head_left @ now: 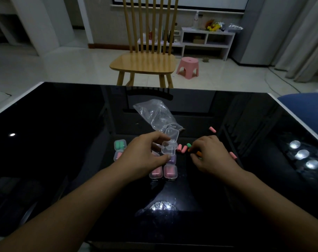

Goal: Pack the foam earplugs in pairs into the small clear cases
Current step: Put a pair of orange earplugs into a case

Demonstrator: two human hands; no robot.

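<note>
My left hand (145,153) holds an open, empty clear case (170,143) between thumb and fingers, its lid tipped up. My right hand (211,153) curls its fingers round orange earplugs (198,153) on the black table. Loose earplugs lie nearby: two pink ones (181,148), a green one (188,144), a pink one (212,129) farther back and another pink one (233,155) right of my hand. Filled cases sit around my left hand: green (120,144), pink (117,155), purple (172,159), and two pink ones (163,172) in front.
A crumpled clear plastic bag (155,114) lies behind the case. The glossy black table (63,142) reflects ceiling lights. Beyond its far edge stand a wooden chair (145,60) and a pink stool (188,67); a blue cushion (307,108) sits at the right.
</note>
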